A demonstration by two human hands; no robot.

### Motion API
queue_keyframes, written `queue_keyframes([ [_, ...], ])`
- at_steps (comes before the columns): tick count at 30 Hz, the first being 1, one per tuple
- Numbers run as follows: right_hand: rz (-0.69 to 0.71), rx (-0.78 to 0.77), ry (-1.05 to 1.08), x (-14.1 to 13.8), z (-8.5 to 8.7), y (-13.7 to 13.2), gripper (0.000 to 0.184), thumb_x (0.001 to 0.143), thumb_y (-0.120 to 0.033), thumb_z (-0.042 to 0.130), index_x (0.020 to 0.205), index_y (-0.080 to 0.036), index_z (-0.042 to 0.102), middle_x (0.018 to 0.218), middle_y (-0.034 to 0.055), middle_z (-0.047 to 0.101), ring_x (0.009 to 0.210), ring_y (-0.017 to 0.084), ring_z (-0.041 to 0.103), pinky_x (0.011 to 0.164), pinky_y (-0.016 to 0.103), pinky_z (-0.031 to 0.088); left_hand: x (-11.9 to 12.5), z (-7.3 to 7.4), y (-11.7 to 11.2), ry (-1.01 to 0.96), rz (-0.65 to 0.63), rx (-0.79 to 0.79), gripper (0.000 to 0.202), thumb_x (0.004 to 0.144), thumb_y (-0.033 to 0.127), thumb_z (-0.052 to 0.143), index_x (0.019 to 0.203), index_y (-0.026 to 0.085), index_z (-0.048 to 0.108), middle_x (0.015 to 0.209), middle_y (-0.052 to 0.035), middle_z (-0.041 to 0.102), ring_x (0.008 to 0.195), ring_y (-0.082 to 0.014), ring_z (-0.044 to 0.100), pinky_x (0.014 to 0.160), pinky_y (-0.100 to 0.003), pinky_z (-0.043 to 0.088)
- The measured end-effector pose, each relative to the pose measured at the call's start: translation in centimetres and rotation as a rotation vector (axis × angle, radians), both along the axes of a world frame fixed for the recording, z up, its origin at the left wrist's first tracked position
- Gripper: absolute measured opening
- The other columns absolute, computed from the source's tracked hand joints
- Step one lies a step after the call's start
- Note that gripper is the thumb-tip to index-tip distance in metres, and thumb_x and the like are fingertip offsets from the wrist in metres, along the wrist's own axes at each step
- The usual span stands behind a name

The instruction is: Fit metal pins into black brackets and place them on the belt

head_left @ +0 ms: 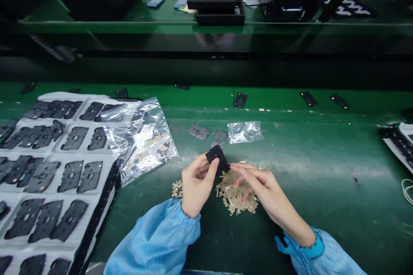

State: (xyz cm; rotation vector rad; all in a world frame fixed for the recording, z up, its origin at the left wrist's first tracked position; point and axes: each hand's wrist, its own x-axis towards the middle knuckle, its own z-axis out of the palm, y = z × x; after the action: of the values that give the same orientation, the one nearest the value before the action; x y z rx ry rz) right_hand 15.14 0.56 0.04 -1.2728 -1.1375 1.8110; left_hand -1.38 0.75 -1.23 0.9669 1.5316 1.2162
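My left hand (pixel 199 182) pinches a small black plastic plate (pixel 218 157) between thumb and fingers, holding it tilted above the bench. At the plate's lower right corner are the tips of my right hand (pixel 258 182), thumb and index finger pressed together; whatever lies between them is too small to make out. Its other fingers hang over a pile of small tan pieces (pixel 234 195). A smaller heap of tan pieces (pixel 177 189) lies beside my left wrist. Just beyond the held plate, two dark grey plates (pixel 198 132) rest on the green bench.
At left, a white compartment tray (pixel 72 197) holds many black plates. A clear bag (pixel 145 142) with tan pieces overlaps its edge. A small clear bag (pixel 245 132) lies ahead. Several plates lie along the green strip (pixel 206 101) behind. Black boxes (pixel 221 13) stand on the shelf.
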Motion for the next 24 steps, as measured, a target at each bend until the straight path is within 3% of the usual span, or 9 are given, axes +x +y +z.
queue_keyframes([
  [4,-0.002,-0.013,-0.008,-0.24,0.67,0.17,0.040,0.085,-0.045,0.051,0.064,-0.017,0.070,0.121,0.0078,0.056,0.052,0.009,0.064,0.043,0.022,0.057,0.06,0.09,-0.03,-0.001,-0.002,0.003,0.023,0.077,0.028,0.065,0.096,0.016,0.065,0.089,-0.0055,0.073,0.081,-0.0198,0.069,0.070,-0.026,0.058],
  [12,-0.018,-0.123,0.099,-0.15,1.04,0.23,0.037,0.085,-0.043,0.054,0.066,-0.016,0.071,0.114,0.0090,0.057,0.075,0.016,0.063,0.040,0.018,0.055,0.12,0.22,-0.14,0.002,-0.004,-0.003,0.024,0.077,0.029,0.064,0.096,0.015,0.065,0.088,-0.0059,0.073,0.079,-0.0200,0.069,0.068,-0.026,0.057],
  [14,-0.030,-0.168,0.143,0.00,0.95,0.27,0.035,0.084,-0.041,0.055,0.068,-0.016,0.071,0.108,0.0092,0.058,0.074,0.015,0.061,0.038,0.017,0.053,0.12,0.22,-0.23,0.000,-0.009,-0.006,0.024,0.077,0.029,0.064,0.097,0.015,0.066,0.089,-0.0059,0.073,0.080,-0.0198,0.069,0.068,-0.025,0.057],
  [19,-0.056,-0.245,0.229,0.28,0.69,0.50,0.027,0.084,-0.038,0.058,0.095,-0.017,0.072,0.080,0.0058,0.058,0.064,0.014,0.055,0.034,0.018,0.050,0.11,0.45,-0.35,0.007,-0.010,-0.008,0.024,0.076,0.029,0.065,0.097,0.016,0.066,0.089,-0.0060,0.073,0.077,-0.0187,0.070,0.066,-0.023,0.057],
  [24,-0.034,-0.298,0.242,0.43,0.67,0.72,0.029,0.085,-0.037,0.056,0.103,-0.017,0.069,0.061,0.0016,0.053,0.055,0.012,0.052,0.034,0.017,0.047,0.08,0.68,-0.21,0.001,-0.020,-0.022,0.023,0.076,0.029,0.065,0.094,0.016,0.067,0.090,-0.0065,0.073,0.076,-0.0181,0.070,0.063,-0.021,0.056],
])
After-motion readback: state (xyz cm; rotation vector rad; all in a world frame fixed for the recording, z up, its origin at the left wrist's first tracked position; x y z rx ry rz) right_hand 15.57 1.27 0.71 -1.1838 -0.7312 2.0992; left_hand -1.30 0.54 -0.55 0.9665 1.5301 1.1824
